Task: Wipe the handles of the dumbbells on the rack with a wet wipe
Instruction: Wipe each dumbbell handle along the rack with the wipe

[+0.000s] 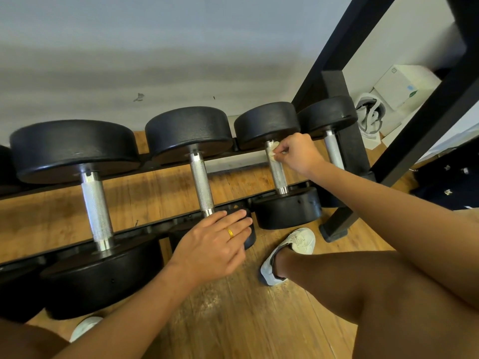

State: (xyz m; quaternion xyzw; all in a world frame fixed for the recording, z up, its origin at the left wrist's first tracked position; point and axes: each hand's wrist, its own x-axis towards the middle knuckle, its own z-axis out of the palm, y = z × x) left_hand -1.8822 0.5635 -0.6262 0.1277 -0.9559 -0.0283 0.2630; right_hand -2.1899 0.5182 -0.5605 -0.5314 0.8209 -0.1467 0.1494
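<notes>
Several black dumbbells with knurled silver handles lie across a low black rack (pixel 181 220). My right hand (pixel 298 154) pinches a small whitish wet wipe (pixel 272 149) against the upper end of the third dumbbell's handle (pixel 277 172). My left hand (pixel 215 244), wearing a gold ring, rests with straight fingers on the near head of the second dumbbell (pixel 250 237), just below its handle (pixel 201 182). The large first dumbbell's handle (pixel 96 208) stands to the left, and a fourth handle (pixel 333 151) shows to the right, partly behind my right wrist.
The rack stands on a wooden floor against a grey wall. A black metal frame (pixel 420 120) rises at the right, with white boxes (pixel 404 86) behind it. My knee (pixel 388 288) and white shoe (pixel 287 255) are close in front of the rack.
</notes>
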